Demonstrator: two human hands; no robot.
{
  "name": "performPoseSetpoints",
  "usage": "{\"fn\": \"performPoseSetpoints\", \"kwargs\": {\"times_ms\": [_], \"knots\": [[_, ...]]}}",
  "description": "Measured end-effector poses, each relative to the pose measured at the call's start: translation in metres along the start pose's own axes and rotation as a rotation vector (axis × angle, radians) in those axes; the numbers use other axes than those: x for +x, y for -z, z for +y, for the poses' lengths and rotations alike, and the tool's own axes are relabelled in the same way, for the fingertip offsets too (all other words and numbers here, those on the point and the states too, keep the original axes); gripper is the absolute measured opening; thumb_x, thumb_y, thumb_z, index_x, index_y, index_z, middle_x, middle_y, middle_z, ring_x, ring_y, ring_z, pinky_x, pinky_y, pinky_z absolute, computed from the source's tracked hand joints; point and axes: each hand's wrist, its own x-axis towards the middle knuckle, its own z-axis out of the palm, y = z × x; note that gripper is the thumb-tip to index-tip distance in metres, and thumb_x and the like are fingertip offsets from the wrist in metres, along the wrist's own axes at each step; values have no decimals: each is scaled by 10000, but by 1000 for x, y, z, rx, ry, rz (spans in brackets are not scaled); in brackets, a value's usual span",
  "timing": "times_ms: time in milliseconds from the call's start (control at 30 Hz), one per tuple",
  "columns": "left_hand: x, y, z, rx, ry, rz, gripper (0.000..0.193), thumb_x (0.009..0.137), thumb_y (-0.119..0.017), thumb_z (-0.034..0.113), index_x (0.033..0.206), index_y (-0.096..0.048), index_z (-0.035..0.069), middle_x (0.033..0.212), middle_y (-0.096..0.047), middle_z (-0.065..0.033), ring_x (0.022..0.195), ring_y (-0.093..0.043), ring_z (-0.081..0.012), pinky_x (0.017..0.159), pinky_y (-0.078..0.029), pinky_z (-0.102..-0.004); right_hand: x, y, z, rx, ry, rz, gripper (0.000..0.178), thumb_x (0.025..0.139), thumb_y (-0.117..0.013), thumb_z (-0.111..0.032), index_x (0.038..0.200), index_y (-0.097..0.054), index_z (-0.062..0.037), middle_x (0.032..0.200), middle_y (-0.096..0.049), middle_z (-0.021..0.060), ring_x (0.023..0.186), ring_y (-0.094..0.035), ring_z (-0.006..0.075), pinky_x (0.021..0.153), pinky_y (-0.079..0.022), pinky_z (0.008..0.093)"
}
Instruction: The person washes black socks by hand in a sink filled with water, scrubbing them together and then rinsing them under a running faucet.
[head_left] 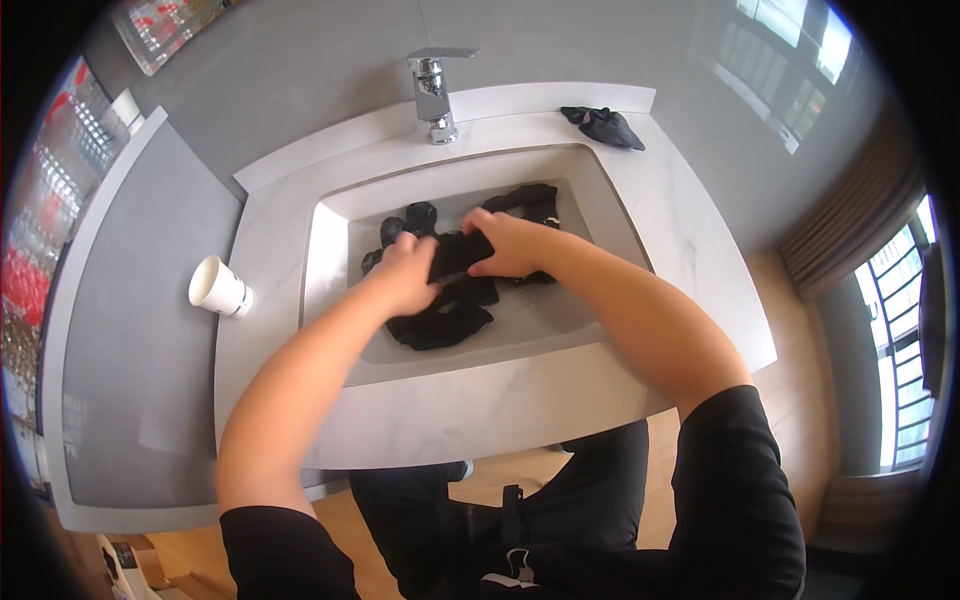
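Observation:
My left hand (405, 272) and my right hand (512, 245) are both over a rectangular white sink (540, 322) holding shallow water. Between them stretches a dark piece of black cloth (455, 256), with the fingers of both hands closed on its ends. More black cloth lies in the water: a crumpled piece (440, 325) nearer me, a bunched one (420, 215) beyond my left hand, and another (530, 200) behind my right hand. They look like small garments, perhaps socks; their exact kind is unclear.
A chrome faucet (433, 100) stands behind the sink. On the marble-patterned counter (690, 230), a small bunched black cloth (605, 128) lies at the back right. A white paper cup (220, 287) sits tilted at the left. A curtain (850, 220) hangs at the right.

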Motion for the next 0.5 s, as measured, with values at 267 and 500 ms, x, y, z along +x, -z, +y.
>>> {"fn": "performPoseSetpoints", "kwargs": {"times_ms": [267, 500], "knots": [[36, -6, 3, 90, 69, -224, 379, 808, -638, 161, 1155, -579, 20, 1222, -610, -187, 1085, -608, -333, 894, -503, -417, 22, -20, 3, -391, -201, -347, 411, 837, -557, -156, 1234, -592, -55, 1195, -607, 240, 1124, -578, 393, 957, -463, 435], [44, -8, 10, -1780, 291, 35, 446, 899, -537, 530, 1041, -597, 112, 973, -637, -77, 946, -631, -258, 792, -547, -460, 28, -14, -2, 49, -89, 341, 298, 821, -503, -175, 998, -615, 37, 1019, -639, 253, 1002, -581, 450, 888, -473, 454]]}}
